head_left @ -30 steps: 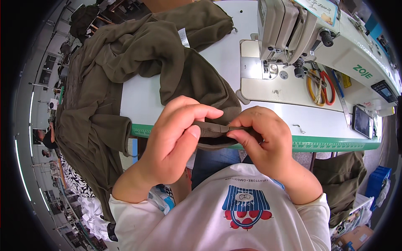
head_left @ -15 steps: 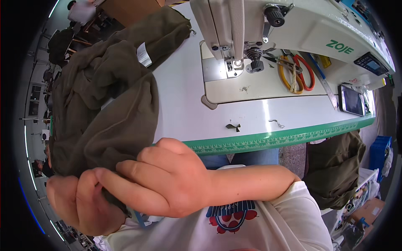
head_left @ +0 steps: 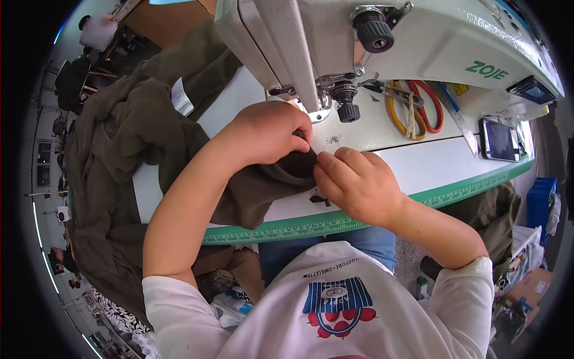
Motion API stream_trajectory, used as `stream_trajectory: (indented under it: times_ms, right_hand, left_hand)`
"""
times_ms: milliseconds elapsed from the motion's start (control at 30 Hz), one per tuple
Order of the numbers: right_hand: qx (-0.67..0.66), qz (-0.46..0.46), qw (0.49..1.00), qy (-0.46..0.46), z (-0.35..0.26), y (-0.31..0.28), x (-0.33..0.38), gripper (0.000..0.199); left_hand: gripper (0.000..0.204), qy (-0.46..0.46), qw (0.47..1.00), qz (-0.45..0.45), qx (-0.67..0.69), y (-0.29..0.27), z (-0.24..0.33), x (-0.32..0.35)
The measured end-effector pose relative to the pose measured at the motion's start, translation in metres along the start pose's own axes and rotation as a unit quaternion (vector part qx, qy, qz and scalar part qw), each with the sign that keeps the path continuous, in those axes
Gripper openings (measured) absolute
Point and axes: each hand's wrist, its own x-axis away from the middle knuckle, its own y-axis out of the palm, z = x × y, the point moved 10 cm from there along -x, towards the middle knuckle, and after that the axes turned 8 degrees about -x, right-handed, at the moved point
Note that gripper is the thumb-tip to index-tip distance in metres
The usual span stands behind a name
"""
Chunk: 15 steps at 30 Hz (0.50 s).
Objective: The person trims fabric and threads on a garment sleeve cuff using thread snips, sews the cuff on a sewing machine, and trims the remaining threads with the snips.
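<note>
A dark olive garment (head_left: pixel 251 188) spreads over the left side of the table, with one folded edge drawn up beneath the sewing machine (head_left: pixel 430 42). My left hand (head_left: pixel 272 133) grips that edge from above, thumb and fingers closed on the cloth, right in front of the needle area, which it hides. At the right end of the same edge, my right hand (head_left: pixel 359 182) pinches the cloth between thumb and fingertips. A white label (head_left: pixel 181 97) shows on the garment's far part.
Orange-and-red scissors (head_left: pixel 412 107), a metal ruler (head_left: pixel 461 122) and a phone (head_left: pixel 500 140) lie right of the needle area. A small dark scrap (head_left: pixel 320 199) is near the green measuring strip (head_left: pixel 287 228) along the front edge. More olive cloth (head_left: pixel 487 209) hangs at lower right.
Both hands have moved from the lower left up to the machine, bringing a garment edge with them. They were crowded together before; now they hold the edge from either side.
</note>
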Motion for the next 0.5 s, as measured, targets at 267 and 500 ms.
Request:
stream_trajectory:
  times_ms: [267, 500]
  right_hand:
    - [0.021, -0.036, 0.998, -0.037, 0.000, 0.006, -0.008, 0.025]
    - [0.052, -0.094, 0.994, -0.022, -0.004, 0.015, -0.012, 0.023]
  left_hand:
    - [0.019, -0.080, 0.990, 0.110, -0.036, -0.014, -0.006, 0.006]
    - [0.012, -0.051, 0.981, 0.186, 0.016, -0.018, -0.003, 0.020]
